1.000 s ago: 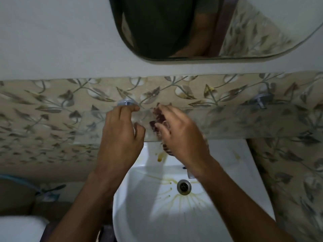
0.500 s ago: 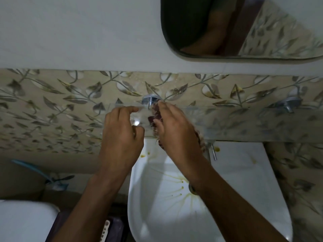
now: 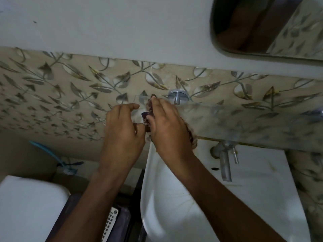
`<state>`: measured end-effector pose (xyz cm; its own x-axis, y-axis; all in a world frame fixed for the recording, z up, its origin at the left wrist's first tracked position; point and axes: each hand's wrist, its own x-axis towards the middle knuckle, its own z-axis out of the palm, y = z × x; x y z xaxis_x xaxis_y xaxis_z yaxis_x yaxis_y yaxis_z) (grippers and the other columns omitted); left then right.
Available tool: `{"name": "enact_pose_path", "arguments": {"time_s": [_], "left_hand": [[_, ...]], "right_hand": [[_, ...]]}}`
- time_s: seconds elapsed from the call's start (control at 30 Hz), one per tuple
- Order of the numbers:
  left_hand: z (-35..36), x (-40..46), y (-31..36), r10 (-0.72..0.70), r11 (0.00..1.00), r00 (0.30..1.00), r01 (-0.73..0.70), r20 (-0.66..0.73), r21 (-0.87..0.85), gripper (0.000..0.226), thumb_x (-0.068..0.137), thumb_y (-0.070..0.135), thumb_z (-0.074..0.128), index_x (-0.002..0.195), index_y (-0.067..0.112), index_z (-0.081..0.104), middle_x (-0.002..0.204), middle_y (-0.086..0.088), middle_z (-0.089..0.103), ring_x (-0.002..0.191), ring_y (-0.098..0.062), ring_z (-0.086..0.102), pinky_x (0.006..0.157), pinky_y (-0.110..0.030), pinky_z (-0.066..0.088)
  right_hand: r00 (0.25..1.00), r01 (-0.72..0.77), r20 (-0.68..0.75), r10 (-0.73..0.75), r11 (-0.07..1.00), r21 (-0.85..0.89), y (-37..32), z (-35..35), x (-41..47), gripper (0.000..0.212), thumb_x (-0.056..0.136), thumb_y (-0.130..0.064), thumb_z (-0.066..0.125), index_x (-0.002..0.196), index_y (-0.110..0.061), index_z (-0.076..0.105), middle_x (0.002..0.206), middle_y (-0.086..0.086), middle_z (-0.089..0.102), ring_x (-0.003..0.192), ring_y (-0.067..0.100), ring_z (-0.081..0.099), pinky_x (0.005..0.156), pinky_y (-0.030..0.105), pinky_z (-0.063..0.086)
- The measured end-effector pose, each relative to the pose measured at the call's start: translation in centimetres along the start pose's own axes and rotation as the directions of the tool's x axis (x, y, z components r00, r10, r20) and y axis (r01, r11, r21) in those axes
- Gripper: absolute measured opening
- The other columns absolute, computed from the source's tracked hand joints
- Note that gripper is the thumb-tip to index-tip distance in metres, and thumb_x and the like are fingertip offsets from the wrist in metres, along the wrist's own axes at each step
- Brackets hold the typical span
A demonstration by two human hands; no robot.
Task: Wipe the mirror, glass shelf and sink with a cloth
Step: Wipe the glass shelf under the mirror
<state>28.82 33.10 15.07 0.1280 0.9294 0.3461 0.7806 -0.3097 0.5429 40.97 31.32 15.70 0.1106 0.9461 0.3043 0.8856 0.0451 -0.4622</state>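
A clear glass shelf (image 3: 218, 119) runs along the leaf-patterned wall on chrome brackets (image 3: 177, 96). My right hand (image 3: 167, 126) presses a dark reddish cloth (image 3: 148, 109) onto the shelf's left end, fingers laid over it. My left hand (image 3: 122, 130) sits just left of it at the shelf's left edge, fingers curled, thumb near the cloth; what it holds is unclear. The white sink (image 3: 253, 189) lies below, stained yellow. The mirror (image 3: 262, 27) shows at the top right.
A metal tap (image 3: 224, 163) stands on the sink's back rim under the shelf. A white toilet tank (image 3: 29, 206) fills the lower left, with a blue hose (image 3: 47, 152) behind it. A dark bin with a white perforated panel (image 3: 110, 222) stands between the tank and the sink.
Both hands with the cloth have slid left along the shelf to its left end, past the left bracket. My view has swung left, so the mirror and sink now sit further right.
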Motion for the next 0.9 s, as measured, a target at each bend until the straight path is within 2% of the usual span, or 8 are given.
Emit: {"name": "enact_pose_path", "arguments": {"time_s": [0.13, 0.3, 0.37, 0.47, 0.53, 0.63, 0.77, 0.9], "left_hand": [[-0.3, 0.2, -1.0, -0.060, 0.998, 0.998, 0.060, -0.020, -0.003, 0.042, 0.089, 0.017, 0.057, 0.131, 0.015, 0.051, 0.122, -0.001, 0.053, 0.117, -0.013, 0.042, 0.096, -0.021, 0.030], [-0.9, 0.0, -2.1, -0.104, 0.994, 0.994, 0.102, -0.041, -0.039, 0.041, 0.090, 0.017, 0.054, 0.131, 0.015, 0.051, 0.122, 0.000, 0.053, 0.117, -0.014, 0.045, 0.098, -0.025, 0.036], [-1.1, -0.4, -2.4, -0.101, 0.994, 0.994, 0.099, -0.048, -0.043, 0.041, 0.091, 0.016, 0.054, 0.131, 0.015, 0.051, 0.121, 0.000, 0.053, 0.116, -0.013, 0.045, 0.097, -0.025, 0.036], [-1.5, -0.7, -2.8, -0.105, 0.993, 0.993, 0.103, -0.053, -0.052, 0.041, 0.090, 0.015, 0.056, 0.131, 0.014, 0.052, 0.121, -0.001, 0.054, 0.116, -0.015, 0.047, 0.097, -0.022, 0.032], [-1.7, -0.8, -3.3, -0.118, 0.992, 0.992, 0.115, -0.046, -0.050, 0.043, 0.088, 0.014, 0.057, 0.130, 0.013, 0.052, 0.121, -0.002, 0.054, 0.117, -0.015, 0.047, 0.096, -0.020, 0.031], [-1.8, -1.1, -4.1, -0.136, 0.990, 0.990, 0.135, -0.023, -0.050, 0.047, 0.085, 0.010, 0.058, 0.131, 0.014, 0.051, 0.124, 0.000, 0.051, 0.119, -0.012, 0.044, 0.099, -0.028, 0.040], [-1.6, -1.6, -4.7, -0.150, 0.986, 0.988, 0.148, -0.022, -0.076, 0.050, 0.084, 0.005, 0.060, 0.132, 0.015, 0.051, 0.126, 0.000, 0.050, 0.121, -0.012, 0.044, 0.103, -0.034, 0.043], [-1.1, -1.5, -4.8, -0.155, 0.983, 0.988, 0.153, -0.012, -0.100, 0.051, 0.083, 0.005, 0.060, 0.131, 0.017, 0.051, 0.125, 0.000, 0.050, 0.121, -0.017, 0.046, 0.100, -0.033, 0.044]], "right_hand": [[0.998, -0.027, -0.047, 0.032, 0.994, 0.107, 0.6, -0.3, 0.1, 0.046, 0.099, -0.020, 0.057, 0.143, -0.007, 0.049, 0.140, 0.010, 0.055, 0.129, 0.024, 0.050, 0.107, 0.031, 0.039], [0.997, -0.077, 0.010, 0.077, 0.996, -0.055, 0.3, 0.6, 2.9, 0.046, 0.097, -0.013, 0.054, 0.142, -0.006, 0.047, 0.139, 0.012, 0.051, 0.129, 0.029, 0.047, 0.108, 0.035, 0.035], [0.998, -0.032, 0.054, 0.035, 0.998, -0.055, -1.2, 1.3, 4.2, 0.048, 0.098, -0.015, 0.053, 0.144, -0.008, 0.043, 0.142, 0.011, 0.048, 0.132, 0.027, 0.044, 0.109, 0.035, 0.033], [0.978, 0.131, 0.161, -0.134, 0.991, 0.031, -3.0, 1.9, 4.1, 0.050, 0.100, -0.018, 0.053, 0.147, -0.009, 0.041, 0.142, 0.008, 0.047, 0.131, 0.022, 0.043, 0.109, 0.033, 0.037], [0.959, 0.175, 0.210, -0.190, 0.981, 0.088, -2.7, 1.8, 3.1, 0.051, 0.100, -0.019, 0.054, 0.149, -0.011, 0.041, 0.146, 0.006, 0.047, 0.133, 0.020, 0.043, 0.112, 0.031, 0.036], [0.979, 0.108, 0.159, -0.130, 0.984, 0.140, -0.6, 0.4, 1.8, 0.049, 0.100, -0.018, 0.055, 0.147, -0.008, 0.045, 0.146, 0.009, 0.050, 0.134, 0.021, 0.045, 0.116, 0.033, 0.034], [0.994, 0.020, 0.104, -0.025, 0.999, 0.049, 0.0, -0.2, 3.2, 0.048, 0.101, -0.016, 0.053, 0.148, -0.006, 0.043, 0.146, 0.011, 0.050, 0.134, 0.023, 0.046, 0.114, 0.029, 0.033], [0.977, 0.143, 0.152, -0.149, 0.989, 0.044, -2.5, 1.0, 2.4, 0.052, 0.100, -0.017, 0.055, 0.149, -0.008, 0.040, 0.146, 0.010, 0.047, 0.132, 0.022, 0.044, 0.109, 0.027, 0.032]]}}
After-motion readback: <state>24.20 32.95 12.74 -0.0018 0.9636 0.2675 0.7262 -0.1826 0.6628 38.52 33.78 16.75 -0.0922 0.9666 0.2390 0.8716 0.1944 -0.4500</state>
